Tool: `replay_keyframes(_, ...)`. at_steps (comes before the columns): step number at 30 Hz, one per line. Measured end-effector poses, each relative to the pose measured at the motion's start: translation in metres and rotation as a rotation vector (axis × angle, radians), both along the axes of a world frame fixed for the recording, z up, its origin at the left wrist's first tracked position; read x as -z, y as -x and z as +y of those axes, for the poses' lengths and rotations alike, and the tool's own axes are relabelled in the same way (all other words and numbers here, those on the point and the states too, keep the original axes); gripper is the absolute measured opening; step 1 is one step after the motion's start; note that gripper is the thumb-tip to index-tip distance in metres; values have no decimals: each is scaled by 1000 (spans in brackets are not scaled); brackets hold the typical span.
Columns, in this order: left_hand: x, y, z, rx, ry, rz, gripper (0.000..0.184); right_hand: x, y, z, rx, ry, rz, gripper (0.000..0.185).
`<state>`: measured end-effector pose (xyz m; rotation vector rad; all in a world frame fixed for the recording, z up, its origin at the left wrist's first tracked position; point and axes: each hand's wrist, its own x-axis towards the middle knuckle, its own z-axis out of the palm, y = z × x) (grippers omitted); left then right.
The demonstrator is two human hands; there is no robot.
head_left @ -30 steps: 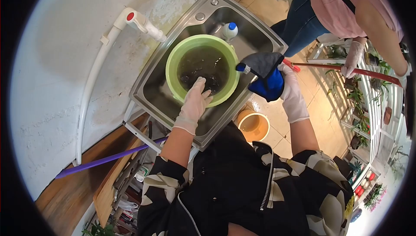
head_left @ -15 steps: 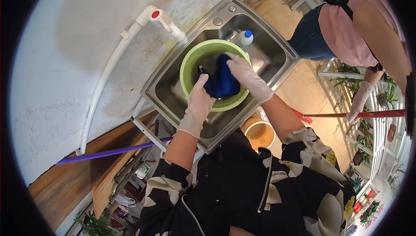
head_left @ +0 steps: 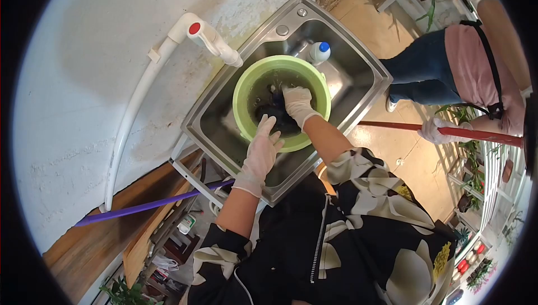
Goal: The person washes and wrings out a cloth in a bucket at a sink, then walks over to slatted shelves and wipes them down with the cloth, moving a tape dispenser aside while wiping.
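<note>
A green basin (head_left: pixel 240 103) of dark water rests in the steel sink (head_left: pixel 367 78). Under the water lies a dark blue cloth (head_left: pixel 278 109), its outline hard to make out. My right hand (head_left: pixel 298 103), in a white glove, has its fingers curled down on the cloth in the water. At the basin's near rim is my gloved left hand (head_left: pixel 262 156), fingers apart and holding nothing. Behind the basin, a white bottle with a blue cap (head_left: pixel 319 53) stands in the sink.
A white pipe with a red-marked tap (head_left: pixel 210 39) runs along the left wall. To the right, a person (head_left: pixel 476 75) in gloves holds a red pole (head_left: pixel 476 134). A purple pole (head_left: pixel 145 206) crosses below the sink.
My right hand has come from the right side into the basin, bringing the blue cloth down into the water. The other person has shifted along with the red pole.
</note>
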<state>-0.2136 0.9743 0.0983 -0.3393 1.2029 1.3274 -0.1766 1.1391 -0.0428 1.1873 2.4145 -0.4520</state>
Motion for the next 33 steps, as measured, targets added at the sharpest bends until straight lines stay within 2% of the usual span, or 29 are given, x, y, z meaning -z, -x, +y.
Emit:
replay_keyframes(3, -5, 4, 13, 14, 8, -34, 87, -58, -10, -3, -6, 219, 380, 16)
replay_keyframes(4, -8, 4, 21, -64, 71, -63, 83, -78, -14, -7, 79, 368, 532, 15)
replay_keyframes(6, -14, 5, 36, -219, 192, -119, 76, -131, -26, -10, 224, 862, 767, 12)
replay_keyframes(9, -13, 19, 27, -136, -134, -328, 66, -196, -46, -15, 198, 1245, 809, 13)
replay_keyframes(10, -34, 16, 33, -176, -214, -295, 57, -213, -51, -14, 112, 1249, 832, 12)
replay_keyframes(11, -23, 16, 35, -217, -163, -327, 44, -228, -55, -13, 25, 1253, 857, 12)
replay_keyframes(12, 1, 13, 26, -86, -195, 37, 36, -235, -58, -13, -61, 1255, 882, 12)
replay_keyframes(14, 1, 11, 22, -116, -205, 146, 24, -234, -63, -7, 77, 1326, 1083, 12)
replay_keyframes(15, -17, 10, 25, -276, -181, -112, 21, -231, -66, -1, 152, 1358, 1183, 12)
replay_keyframes(16, -16, 11, 32, -335, 17, -161, 23, -214, -65, 8, 125, 1125, 1238, 16)
replay_keyframes(17, -18, 8, 30, -346, -7, -157, 23, -203, -68, 12, 328, 1125, 1295, 22)
replay_keyframes(19, -19, 4, 25, -366, -61, -146, 24, -166, -65, 14, 513, 947, 1254, 39)
replay_keyframes(22, -34, -2, 31, -376, -255, -185, 32, -134, -58, -12, 664, 1075, 1251, 58)
replay_keyframes(25, -45, 0, 39, -377, -318, -262, 39, -142, -50, -34, 956, 1492, 1484, 71)
replay_keyframes(26, -47, 1, 40, -372, -323, -282, 41, -122, -47, -38, 1010, 1586, 1555, 64)
replay_keyframes(29, -40, -4, 41, -223, -238, 127, 50, -143, -40, -37, 1059, 1601, 1486, 42)
replay_keyframes(30, -47, -8, 42, -197, -202, 229, 58, -147, -38, -37, 1076, 1532, 1471, 37)
replay_keyframes(32, -42, -19, 42, -226, -174, 284, 59, -152, -35, -34, 1103, 1395, 1434, 27)
replay_keyframes(33, -40, -22, 42, -242, -160, 310, 60, -156, -35, -33, 1065, 1355, 1429, 28)
